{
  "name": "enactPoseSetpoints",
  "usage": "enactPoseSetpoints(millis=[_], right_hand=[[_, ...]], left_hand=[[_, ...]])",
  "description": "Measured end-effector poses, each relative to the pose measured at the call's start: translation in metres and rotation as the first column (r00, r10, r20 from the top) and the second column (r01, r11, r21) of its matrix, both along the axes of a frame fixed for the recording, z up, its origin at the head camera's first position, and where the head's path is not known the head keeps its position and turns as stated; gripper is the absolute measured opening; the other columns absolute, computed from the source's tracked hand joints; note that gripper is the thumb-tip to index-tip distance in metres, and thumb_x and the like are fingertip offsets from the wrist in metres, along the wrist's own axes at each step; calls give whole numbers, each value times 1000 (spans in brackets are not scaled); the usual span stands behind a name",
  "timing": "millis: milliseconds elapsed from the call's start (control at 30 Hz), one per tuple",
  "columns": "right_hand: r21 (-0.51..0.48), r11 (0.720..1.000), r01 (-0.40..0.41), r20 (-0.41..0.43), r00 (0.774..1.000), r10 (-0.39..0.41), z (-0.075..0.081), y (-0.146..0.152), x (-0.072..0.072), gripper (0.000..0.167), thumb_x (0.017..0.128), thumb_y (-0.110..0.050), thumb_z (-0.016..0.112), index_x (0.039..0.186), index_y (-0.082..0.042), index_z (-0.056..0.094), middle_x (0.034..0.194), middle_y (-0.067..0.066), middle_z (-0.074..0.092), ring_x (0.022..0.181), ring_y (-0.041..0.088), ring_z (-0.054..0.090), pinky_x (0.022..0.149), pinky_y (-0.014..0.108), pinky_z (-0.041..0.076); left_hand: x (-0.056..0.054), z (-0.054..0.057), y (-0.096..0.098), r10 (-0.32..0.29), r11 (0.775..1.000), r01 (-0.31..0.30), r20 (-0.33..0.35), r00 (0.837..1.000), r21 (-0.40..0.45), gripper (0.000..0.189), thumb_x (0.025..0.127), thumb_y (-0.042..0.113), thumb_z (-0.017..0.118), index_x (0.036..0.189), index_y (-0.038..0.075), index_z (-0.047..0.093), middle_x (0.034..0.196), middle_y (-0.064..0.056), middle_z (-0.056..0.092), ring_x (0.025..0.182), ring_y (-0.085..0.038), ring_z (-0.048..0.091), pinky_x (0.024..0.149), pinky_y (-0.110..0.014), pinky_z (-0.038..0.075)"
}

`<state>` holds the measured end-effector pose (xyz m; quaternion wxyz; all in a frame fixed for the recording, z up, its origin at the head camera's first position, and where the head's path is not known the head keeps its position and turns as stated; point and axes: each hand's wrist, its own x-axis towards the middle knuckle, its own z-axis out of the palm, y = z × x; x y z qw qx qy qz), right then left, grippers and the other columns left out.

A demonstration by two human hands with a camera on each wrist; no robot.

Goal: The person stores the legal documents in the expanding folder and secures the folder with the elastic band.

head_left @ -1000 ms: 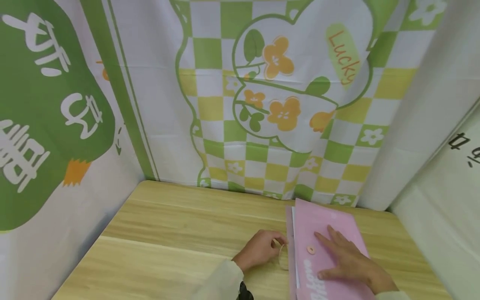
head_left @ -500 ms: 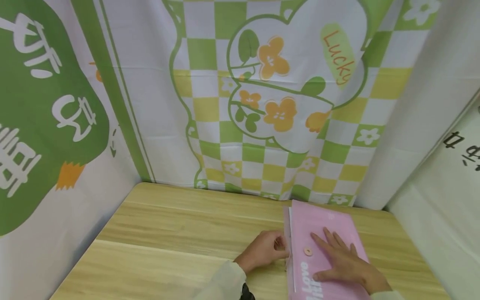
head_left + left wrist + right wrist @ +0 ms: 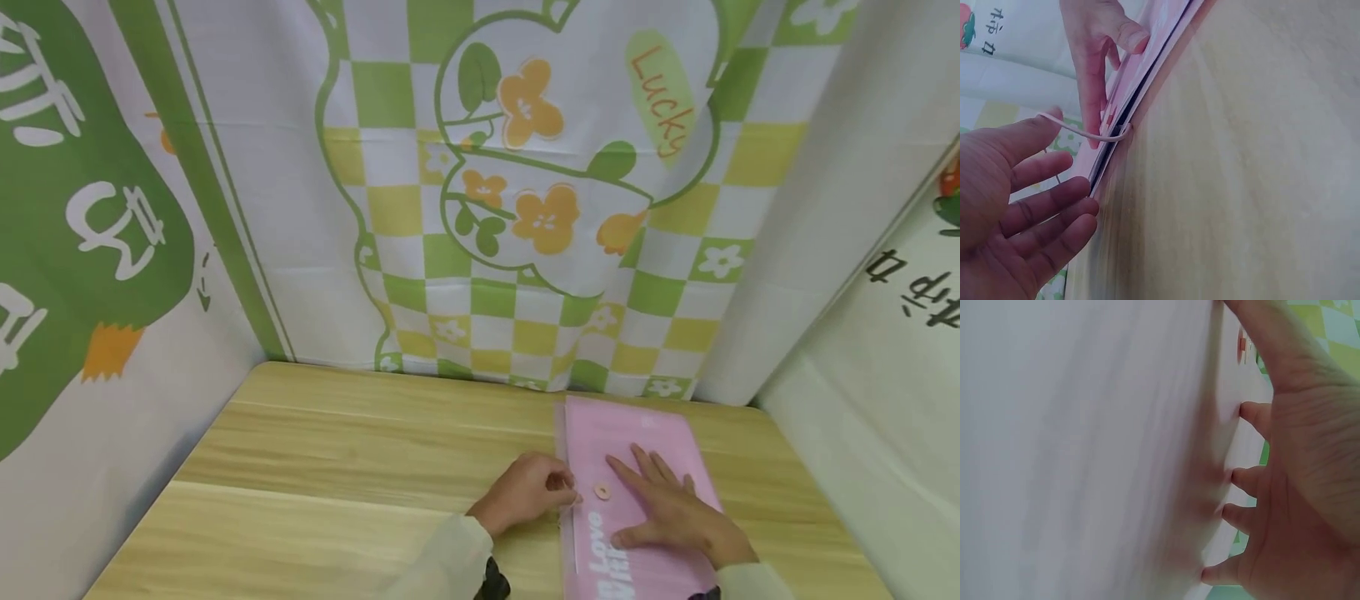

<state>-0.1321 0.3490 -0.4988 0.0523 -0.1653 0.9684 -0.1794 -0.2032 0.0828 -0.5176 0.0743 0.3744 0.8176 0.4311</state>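
A pink file folder [image 3: 626,421] with white lettering lies on the right part of the table. On its flap sits a round button [image 3: 602,492]. My right hand [image 3: 667,510] presses the flap with spread fingers; in the right wrist view its fingertips [image 3: 1244,481] touch the folder. At the folder's left edge, my left hand [image 3: 527,493] pinches a thin cord [image 3: 1079,131] with thumb and index finger. The cord comes from the folder's edge and runs over the thumb tip, while the other fingers stay loosely bent. The narrow edge gap is dark in the left wrist view.
The wooden table [image 3: 337,450] extends to the left of the folder. A checkered cloth [image 3: 450,250] with flowers hangs along the back edge, and printed cloths hang on both sides.
The cord hung in a loose loop near the table; my left hand has drawn it up at the folder's edge. The flap now covers more of the white papers. My right hand stays on it.
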Motion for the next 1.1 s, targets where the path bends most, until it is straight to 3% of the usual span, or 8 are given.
enactPoseSetpoints(millis=[400,633,867,1100], right_hand=[[-29,999,18,1,1000,-18,-2,-3,-3,114,71,-66,83,159,-12,37,160,38,18,141,66,16,93,90,13],[-75,996,46,76,996,-40,-2,-1,-2,113,71,-61,85,161,-15,34,162,37,10,144,64,5,95,89,1],[-53,998,41,54,998,-39,-2,-1,-3,113,71,-63,84,160,-13,35,162,37,11,144,64,6,95,89,4],[-66,996,53,75,996,-48,-3,-4,-3,114,71,-62,85,161,-13,34,162,37,9,144,64,5,94,90,2]], left_hand=[[-4,0,11,37,994,-50,-132,991,-92,18,89,15,81,104,6,79,88,4,67,79,-2,58,72,-15,47],[-5,0,22,41,983,-75,-203,978,-165,14,88,15,80,102,9,81,89,7,69,79,1,57,74,-15,47],[-5,-1,33,33,967,-116,-337,941,-228,5,87,19,80,91,16,81,83,11,64,79,-4,57,75,-18,47],[-1,1,37,24,950,-166,-470,882,-264,4,83,20,80,79,21,81,73,14,58,72,-6,50,72,-22,43]])
